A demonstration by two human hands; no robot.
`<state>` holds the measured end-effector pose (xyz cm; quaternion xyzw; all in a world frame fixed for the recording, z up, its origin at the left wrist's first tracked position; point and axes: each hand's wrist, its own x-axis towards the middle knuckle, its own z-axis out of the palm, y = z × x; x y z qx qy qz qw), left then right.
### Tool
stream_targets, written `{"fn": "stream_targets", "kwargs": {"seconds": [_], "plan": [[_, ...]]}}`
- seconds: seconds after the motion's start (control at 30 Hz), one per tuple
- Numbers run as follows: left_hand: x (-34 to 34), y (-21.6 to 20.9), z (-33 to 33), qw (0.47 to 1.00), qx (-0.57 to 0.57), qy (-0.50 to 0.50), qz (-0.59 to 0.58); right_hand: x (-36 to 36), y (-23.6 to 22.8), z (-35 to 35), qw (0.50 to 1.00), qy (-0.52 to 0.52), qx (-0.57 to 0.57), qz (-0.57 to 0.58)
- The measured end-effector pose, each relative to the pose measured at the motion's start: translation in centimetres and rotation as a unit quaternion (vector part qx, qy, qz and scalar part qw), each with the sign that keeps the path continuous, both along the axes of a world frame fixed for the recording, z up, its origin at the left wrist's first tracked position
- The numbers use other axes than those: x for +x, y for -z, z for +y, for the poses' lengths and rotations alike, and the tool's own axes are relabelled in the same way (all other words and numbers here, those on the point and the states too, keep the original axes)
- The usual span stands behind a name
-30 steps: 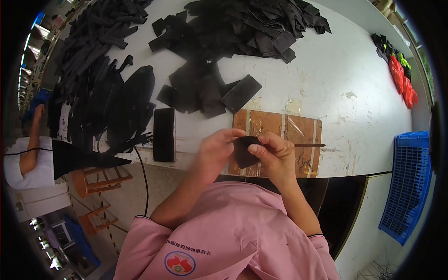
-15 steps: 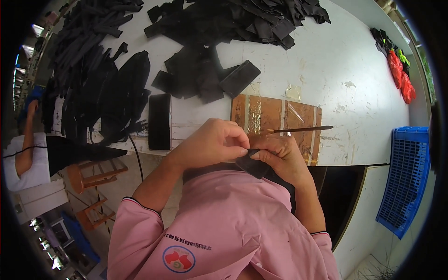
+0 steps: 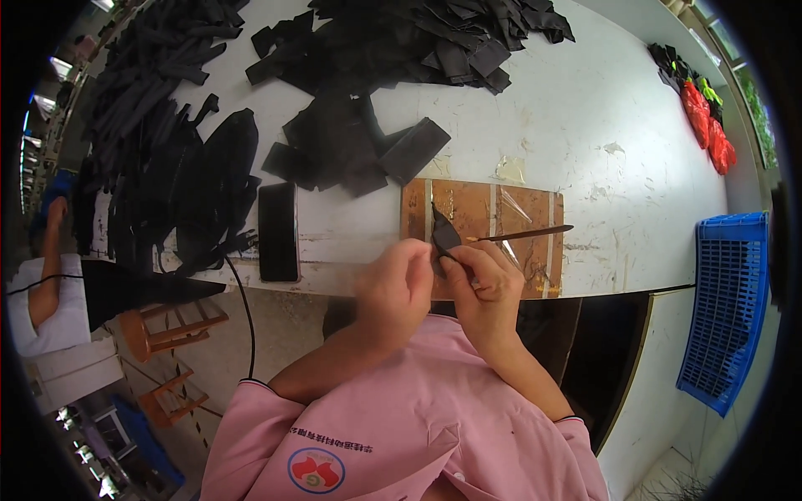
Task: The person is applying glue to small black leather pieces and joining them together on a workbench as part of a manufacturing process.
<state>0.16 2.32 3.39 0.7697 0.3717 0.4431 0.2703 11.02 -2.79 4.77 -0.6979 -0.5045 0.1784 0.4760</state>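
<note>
My right hand (image 3: 484,288) pinches a small black fabric piece (image 3: 444,234) between thumb and fingers, above the near part of a brown board (image 3: 535,200). The piece stands up from the pinch and narrows to a pointed far end. My left hand (image 3: 394,284) is right beside its lower edge, fingers curled in and smeared by motion; what they hold, if anything, is hidden. A thin dark stick (image 3: 530,233) with a gold-coloured end reaches rightward from my right fingers over the board. I cannot tell whether it is held or lying there.
Black fabric pieces are heaped at the far middle (image 3: 376,50) and far left (image 3: 159,75) of the white table (image 3: 635,217). A black phone (image 3: 278,232) lies left of the board. A blue crate (image 3: 725,309) stands at right. A person (image 3: 50,292) is at left, near wooden stools (image 3: 175,326).
Both hands have moved slightly left, and the black piece has risen from the table's near edge to over the board. My left hand has dropped lower and nearer my body. The view has shifted slightly.
</note>
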Motion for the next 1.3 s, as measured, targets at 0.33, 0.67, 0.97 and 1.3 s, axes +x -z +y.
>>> {"fn": "stream_targets", "kwargs": {"seconds": [0.33,0.67,0.97,1.3], "plan": [[0.3,-0.2,0.0,0.889,-0.416,0.112,-0.155,0.5,1.2,-0.7,0.989,0.072,-0.053,0.121],[1.2,2.2,-0.4,0.941,-0.317,0.005,-0.113,0.3,2.9,-0.2,0.996,0.067,-0.036,-0.042],[0.1,0.6,1.3,0.733,-0.612,0.196,-0.220,2.3,2.9,-0.9,0.829,-0.006,-0.124,0.545],[0.7,-0.5,1.0,0.823,-0.505,0.152,-0.212,2.9,3.5,-2.1,0.737,-0.040,-0.072,0.670]]}}
